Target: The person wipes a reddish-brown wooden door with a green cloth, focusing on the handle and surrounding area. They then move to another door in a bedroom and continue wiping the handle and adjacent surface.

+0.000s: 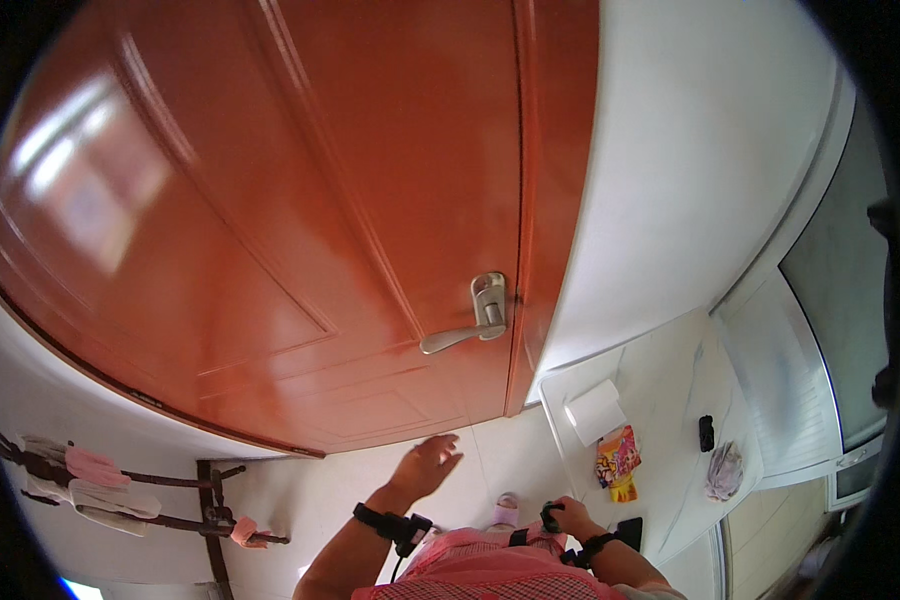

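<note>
My left hand (426, 466) reaches out over the floor in front of the lower part of a reddish-brown panelled door (330, 187). Its fingers are apart and slightly curled, touching nothing. Above and to the right of it is the door's metal lever handle (454, 339); the door looks closed in its frame. Close to my waist, my right hand (572, 516) is closed around a small dark object (550, 517), too small to name. Dark straps with small devices circle both wrists, the left strap (397, 527) carrying a cable.
At right, a white marbled table (667, 375) bears a white paper roll (595, 412), a colourful packet (618, 457), a black object (706, 433), a crumpled bag (724, 471) and a dark phone-like slab (630, 533). A dark rack (172, 480) with cloths stands at left.
</note>
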`<state>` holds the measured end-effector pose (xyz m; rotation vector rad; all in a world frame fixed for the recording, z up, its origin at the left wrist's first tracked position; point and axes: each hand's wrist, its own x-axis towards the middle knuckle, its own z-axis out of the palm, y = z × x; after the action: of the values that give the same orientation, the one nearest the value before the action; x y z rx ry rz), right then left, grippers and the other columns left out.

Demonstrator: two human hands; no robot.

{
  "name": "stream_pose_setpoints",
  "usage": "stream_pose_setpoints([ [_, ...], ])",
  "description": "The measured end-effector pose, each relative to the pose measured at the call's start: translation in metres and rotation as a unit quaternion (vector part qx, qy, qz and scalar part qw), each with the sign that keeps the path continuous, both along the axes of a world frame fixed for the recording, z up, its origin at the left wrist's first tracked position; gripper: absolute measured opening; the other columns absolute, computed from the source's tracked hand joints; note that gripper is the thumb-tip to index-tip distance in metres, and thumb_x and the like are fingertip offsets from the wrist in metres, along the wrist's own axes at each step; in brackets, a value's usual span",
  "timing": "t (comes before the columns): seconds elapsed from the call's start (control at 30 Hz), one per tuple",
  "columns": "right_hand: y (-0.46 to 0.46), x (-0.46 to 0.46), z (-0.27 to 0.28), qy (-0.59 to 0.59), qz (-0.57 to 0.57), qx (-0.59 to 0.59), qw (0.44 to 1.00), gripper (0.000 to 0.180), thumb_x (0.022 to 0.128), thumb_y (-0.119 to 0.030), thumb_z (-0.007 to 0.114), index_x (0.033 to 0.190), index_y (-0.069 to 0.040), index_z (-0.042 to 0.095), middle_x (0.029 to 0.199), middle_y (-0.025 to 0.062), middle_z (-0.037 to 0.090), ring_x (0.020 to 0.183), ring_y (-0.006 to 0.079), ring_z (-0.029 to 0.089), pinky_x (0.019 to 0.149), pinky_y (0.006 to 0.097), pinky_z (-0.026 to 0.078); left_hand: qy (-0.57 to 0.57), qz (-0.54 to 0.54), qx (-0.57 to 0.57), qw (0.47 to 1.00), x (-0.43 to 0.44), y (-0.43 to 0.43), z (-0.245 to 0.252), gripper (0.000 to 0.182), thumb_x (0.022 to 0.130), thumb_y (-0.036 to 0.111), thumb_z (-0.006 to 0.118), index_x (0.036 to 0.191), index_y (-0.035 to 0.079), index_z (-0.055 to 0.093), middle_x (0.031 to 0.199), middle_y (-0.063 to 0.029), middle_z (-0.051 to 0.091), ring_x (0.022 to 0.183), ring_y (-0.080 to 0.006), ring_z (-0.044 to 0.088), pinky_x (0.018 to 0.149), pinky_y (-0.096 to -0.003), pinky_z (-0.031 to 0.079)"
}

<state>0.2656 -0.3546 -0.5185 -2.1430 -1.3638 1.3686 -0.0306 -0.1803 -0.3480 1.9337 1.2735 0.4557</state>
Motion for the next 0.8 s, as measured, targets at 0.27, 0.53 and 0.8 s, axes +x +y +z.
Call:
stream_pose_setpoints([
  [0.27,0.023,0.009,-0.011,-0.005,0.066,0.034,0.997,0.031,0.081,-0.030,0.057,0.098,-0.004,0.065,0.097,0.0185,0.064,0.092,0.0357,0.060,0.081,0.0400,0.047,0.197,-0.092,-0.159,0.963,-0.057,-0.079,-0.071,0.048,0.087,0.040,0.054,0.117,0.002,0.053,0.106,-0.0176,0.062,0.099,-0.0319,0.059,0.087,-0.0388,0.047],
  [0.53,0.195,-0.006,0.118,0.172,-0.135,0.234,0.947,0.035,0.082,-0.029,0.057,0.097,0.002,0.064,0.088,0.0187,0.066,0.084,0.0280,0.064,0.076,0.0359,0.048,0.231,-0.002,-0.261,0.937,-0.105,-0.150,-0.085,0.047,0.086,0.040,0.056,0.114,0.002,0.056,0.098,-0.0158,0.065,0.094,-0.0296,0.062,0.083,-0.0381,0.049],
  [0.8,0.277,-0.051,0.250,0.052,-0.037,0.536,0.842,0.020,0.079,-0.011,0.062,0.098,-0.004,0.063,0.104,0.0146,0.053,0.095,0.0319,0.054,0.083,0.0383,0.044,0.197,0.013,-0.189,0.962,-0.095,-0.142,-0.084,0.044,0.087,0.038,0.055,0.112,0.001,0.056,0.097,-0.0148,0.065,0.095,-0.0299,0.061,0.083,-0.0381,0.049],
])
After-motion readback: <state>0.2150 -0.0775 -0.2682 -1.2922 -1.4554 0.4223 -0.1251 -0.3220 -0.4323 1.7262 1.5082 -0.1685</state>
